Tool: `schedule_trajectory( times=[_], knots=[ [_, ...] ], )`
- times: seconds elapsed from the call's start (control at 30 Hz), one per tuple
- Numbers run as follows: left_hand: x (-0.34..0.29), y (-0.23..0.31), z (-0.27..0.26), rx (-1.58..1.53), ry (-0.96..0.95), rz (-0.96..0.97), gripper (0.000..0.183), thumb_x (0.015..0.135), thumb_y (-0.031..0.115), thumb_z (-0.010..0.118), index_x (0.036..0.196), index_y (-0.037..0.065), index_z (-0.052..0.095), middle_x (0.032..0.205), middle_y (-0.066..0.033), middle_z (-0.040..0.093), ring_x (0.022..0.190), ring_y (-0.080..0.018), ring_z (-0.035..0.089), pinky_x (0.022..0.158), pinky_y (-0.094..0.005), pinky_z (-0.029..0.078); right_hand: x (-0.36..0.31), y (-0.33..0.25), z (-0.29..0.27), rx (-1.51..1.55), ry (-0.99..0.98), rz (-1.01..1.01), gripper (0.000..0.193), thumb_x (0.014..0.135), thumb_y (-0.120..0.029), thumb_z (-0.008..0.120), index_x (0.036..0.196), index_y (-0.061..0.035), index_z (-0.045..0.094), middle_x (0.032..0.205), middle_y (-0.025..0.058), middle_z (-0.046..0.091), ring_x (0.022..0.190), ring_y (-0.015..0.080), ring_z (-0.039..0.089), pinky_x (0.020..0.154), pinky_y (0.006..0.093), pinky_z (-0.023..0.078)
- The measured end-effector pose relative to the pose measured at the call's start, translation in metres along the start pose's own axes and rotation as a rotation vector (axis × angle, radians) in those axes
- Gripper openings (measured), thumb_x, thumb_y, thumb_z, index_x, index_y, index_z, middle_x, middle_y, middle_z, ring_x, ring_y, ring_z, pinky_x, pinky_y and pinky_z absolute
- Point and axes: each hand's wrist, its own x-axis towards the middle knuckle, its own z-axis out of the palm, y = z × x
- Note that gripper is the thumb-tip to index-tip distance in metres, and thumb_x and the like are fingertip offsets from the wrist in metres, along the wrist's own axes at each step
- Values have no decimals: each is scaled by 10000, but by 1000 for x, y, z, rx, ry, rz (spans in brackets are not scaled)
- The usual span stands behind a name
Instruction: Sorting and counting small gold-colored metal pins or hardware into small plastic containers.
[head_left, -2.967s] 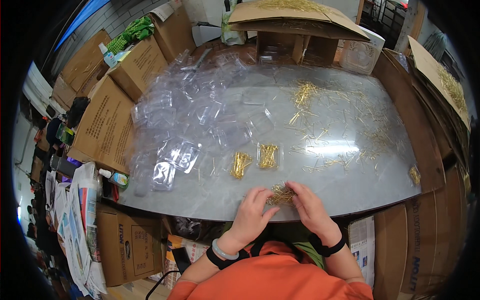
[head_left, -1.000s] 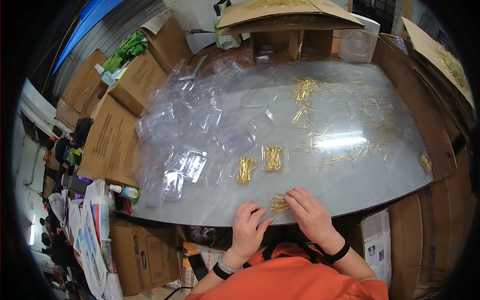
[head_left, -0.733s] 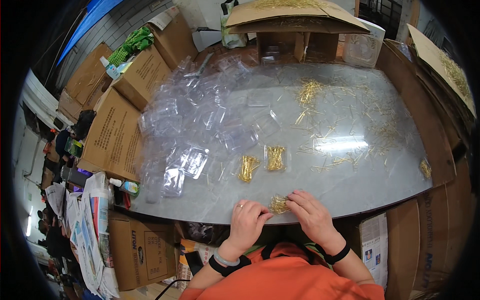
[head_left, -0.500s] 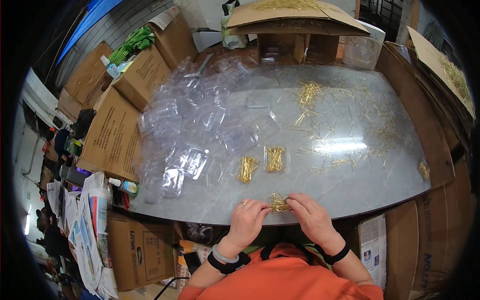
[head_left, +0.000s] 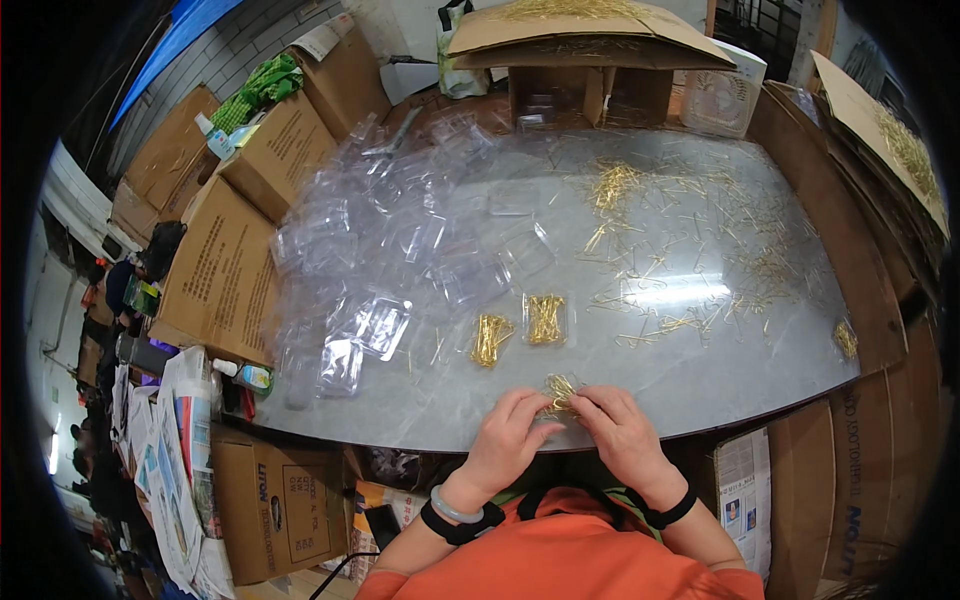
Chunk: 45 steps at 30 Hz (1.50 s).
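At the table's near edge, a small bundle of gold-coloured wire hooks (head_left: 561, 391) is held between my two hands. My left hand (head_left: 508, 440) grips the bundle's left side with bent fingers, its thumb reaching out lower down. On the other side, my right hand (head_left: 622, 428) pinches the hooks between thumb and fingers. Just beyond lie a loose bunch of gold hooks (head_left: 491, 341) and, to its right, a clear plastic tray (head_left: 571, 325) filled with more hooks. My palms hide part of the held bundle.
A heap of clear plastic trays (head_left: 395, 235) covers the left of the grey table (head_left: 455, 395). Scattered gold hooks (head_left: 617, 187) spread over the right side. Cardboard boxes (head_left: 222, 270) border the left, and a cardboard wall (head_left: 845, 230) the right. A small bottle (head_left: 250, 376) stands at the left edge.
My left hand has shifted right and closer over the bundle, its thumb now parted from the fingertips. The bundle looks turned more upright. My right hand stays nearly in place.
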Motion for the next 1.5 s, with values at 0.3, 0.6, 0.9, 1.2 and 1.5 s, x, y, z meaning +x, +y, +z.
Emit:
schedule_trajectory(
  times=[0.3, 0.6, 0.9, 1.2, 1.5],
  knots=[
    [25, -1, 3, 361, -336, 274, 729, 853, 191, 784, 1488, 51, 455, 1441, -169, 474, 1434, -414, 395, 1220, -540, 312, -3, 5, 0, 4, 21, -106, 400, 793, 13, 670, 1190, -35, 677, 1226, 98, 641, 1159, 298, 611, 965, 406, 539],
    [12, -7, 13, 303, -224, 206, 573, 894, 132, 736, 1383, -55, 503, 1411, -235, 477, 1413, -418, 428, 1200, -527, 363, -11, 2, -4, 61, 129, -5, 487, 742, -83, 834, 1201, -96, 670, 1249, 90, 626, 1143, 325, 595, 960, 443, 495],
    [10, -6, 13, 308, -202, 202, 504, 920, 110, 692, 1364, -63, 525, 1427, -234, 491, 1410, -413, 443, 1195, -514, 373, -13, -12, 11, -158, 253, -105, 316, 748, -117, 835, 1039, -125, 713, 1167, 43, 641, 1066, 268, 591, 916, 438, 475],
    [5, -7, 26, 284, -94, 181, 470, 911, 70, 667, 1352, -51, 558, 1424, -217, 525, 1393, -405, 477, 1178, -513, 394, -17, -22, 17, -175, 314, -32, 306, 774, -56, 767, 1068, -118, 709, 1055, -3, 689, 977, 228, 618, 858, 390, 454],
    [3, -10, 24, 239, -91, 189, 446, 922, 45, 593, 1352, -64, 549, 1430, -237, 515, 1397, -416, 472, 1194, -523, 377, -9, -36, 21, -41, 197, -71, 385, 765, -5, 748, 1140, -75, 697, 1111, 49, 728, 1006, 237, 660, 899, 396, 459]
  ],
)
